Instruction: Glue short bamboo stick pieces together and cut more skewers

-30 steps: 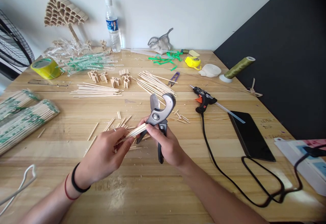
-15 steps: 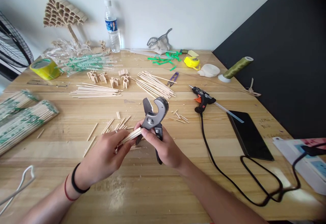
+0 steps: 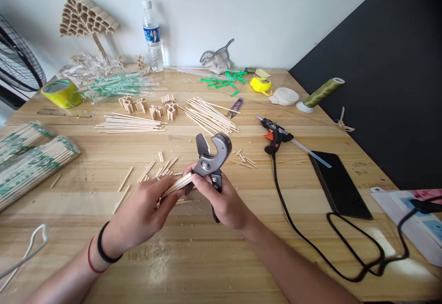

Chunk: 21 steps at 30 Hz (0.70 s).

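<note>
In my left hand [image 3: 147, 205] is a small bunch of wooden sticks [image 3: 178, 184], pinched between thumb and fingers. My right hand [image 3: 223, 200] grips a pair of grey pipe cutters [image 3: 210, 161] by the black handles, with the jaws apart and pointing up and away. The sticks' far ends touch my right thumb and fingertips, beside the cutter's pivot. Short cut sticks [image 3: 165, 167] lie on the table just beyond my left hand. A few smaller offcuts [image 3: 244, 158] are scattered right of the cutters.
Long sticks [image 3: 210, 116] lie in loose piles ahead, by small glued stick blocks [image 3: 156, 111]. At right are a hot glue gun [image 3: 274, 133], its black cable and a dark tablet-like slab [image 3: 340, 184]. Bagged sticks [image 3: 37, 170] sit left; a water bottle [image 3: 152, 37] stands behind.
The cutters have tilted very slightly to the right in my right hand. Both hands and the bunch of sticks stay almost in place.
</note>
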{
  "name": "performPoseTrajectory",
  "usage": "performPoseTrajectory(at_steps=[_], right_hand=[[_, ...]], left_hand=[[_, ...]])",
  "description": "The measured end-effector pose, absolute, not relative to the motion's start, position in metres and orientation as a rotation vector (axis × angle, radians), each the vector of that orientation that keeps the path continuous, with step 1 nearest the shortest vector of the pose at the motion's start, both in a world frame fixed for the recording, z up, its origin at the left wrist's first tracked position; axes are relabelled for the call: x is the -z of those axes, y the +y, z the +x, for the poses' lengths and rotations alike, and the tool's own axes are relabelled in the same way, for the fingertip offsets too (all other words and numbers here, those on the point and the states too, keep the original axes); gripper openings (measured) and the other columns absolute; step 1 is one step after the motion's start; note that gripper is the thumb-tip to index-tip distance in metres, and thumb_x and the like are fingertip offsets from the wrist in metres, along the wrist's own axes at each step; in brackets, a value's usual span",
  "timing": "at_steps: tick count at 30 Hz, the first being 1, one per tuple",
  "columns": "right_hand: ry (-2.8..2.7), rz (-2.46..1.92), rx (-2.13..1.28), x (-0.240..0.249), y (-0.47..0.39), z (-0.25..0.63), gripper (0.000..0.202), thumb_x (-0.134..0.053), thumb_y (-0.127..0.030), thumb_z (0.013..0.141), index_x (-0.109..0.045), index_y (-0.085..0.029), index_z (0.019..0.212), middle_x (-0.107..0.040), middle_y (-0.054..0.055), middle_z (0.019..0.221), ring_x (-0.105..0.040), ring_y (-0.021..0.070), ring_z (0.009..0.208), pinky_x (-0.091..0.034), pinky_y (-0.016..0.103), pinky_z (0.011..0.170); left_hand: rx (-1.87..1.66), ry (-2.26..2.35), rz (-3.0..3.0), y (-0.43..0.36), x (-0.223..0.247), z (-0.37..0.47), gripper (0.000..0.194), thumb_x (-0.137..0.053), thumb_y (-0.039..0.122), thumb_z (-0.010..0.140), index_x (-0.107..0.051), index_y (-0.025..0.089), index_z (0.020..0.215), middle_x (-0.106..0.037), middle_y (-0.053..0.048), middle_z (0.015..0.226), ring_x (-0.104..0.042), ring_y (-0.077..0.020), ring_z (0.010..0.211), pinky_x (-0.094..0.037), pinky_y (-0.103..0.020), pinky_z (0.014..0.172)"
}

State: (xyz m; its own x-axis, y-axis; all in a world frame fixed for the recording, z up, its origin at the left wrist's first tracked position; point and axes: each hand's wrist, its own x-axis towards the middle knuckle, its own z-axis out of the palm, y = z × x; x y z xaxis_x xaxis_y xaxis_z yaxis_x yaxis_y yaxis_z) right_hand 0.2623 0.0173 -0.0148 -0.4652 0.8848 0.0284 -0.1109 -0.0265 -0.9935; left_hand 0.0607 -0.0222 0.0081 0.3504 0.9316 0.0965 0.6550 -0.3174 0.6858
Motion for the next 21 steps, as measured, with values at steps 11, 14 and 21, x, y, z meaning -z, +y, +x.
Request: performPoseTrajectory(at_steps=[11, 14, 21], right_hand=[[-1.476, -0.864, -1.601, 0.0140, 0.0173, 0.2621, 0.027, -0.057, -0.047, 0.103, -0.062, -0.022, 0.096, -0.054, 0.002, 0.082, -0.054, 0.0216, 0.085, -0.044, 0.035, 0.078], [-1.471, -0.855, -1.614, 0.0135, 0.0177, 0.2626, 0.025, -0.056, -0.045, 0.103, -0.062, -0.021, 0.099, -0.056, 0.002, 0.085, -0.056, 0.0215, 0.085, -0.044, 0.036, 0.081], [-1.481, -0.857, -1.601, 0.0148, 0.0177, 0.2635, 0.024, -0.056, -0.044, 0.104, -0.062, -0.021, 0.099, -0.058, 0.003, 0.085, -0.059, 0.0225, 0.087, -0.046, 0.037, 0.083]], left_hand=[[-0.663, 1.367, 2.067, -0.0221, -0.0086, 0.0606, 0.028, -0.052, 0.025, 0.107, -0.048, 0.022, 0.080, -0.045, 0.007, 0.064, -0.042, -0.0112, 0.056, -0.032, -0.024, 0.057], [-0.665, 1.367, 2.065, -0.0219, -0.0080, 0.0608, 0.028, -0.052, 0.025, 0.107, -0.048, 0.022, 0.079, -0.045, 0.007, 0.064, -0.042, -0.0110, 0.056, -0.032, -0.024, 0.057], [-0.669, 1.379, 2.057, -0.0217, -0.0075, 0.0607, 0.029, -0.052, 0.026, 0.107, -0.048, 0.022, 0.079, -0.046, 0.007, 0.064, -0.042, -0.0112, 0.056, -0.032, -0.024, 0.057]])
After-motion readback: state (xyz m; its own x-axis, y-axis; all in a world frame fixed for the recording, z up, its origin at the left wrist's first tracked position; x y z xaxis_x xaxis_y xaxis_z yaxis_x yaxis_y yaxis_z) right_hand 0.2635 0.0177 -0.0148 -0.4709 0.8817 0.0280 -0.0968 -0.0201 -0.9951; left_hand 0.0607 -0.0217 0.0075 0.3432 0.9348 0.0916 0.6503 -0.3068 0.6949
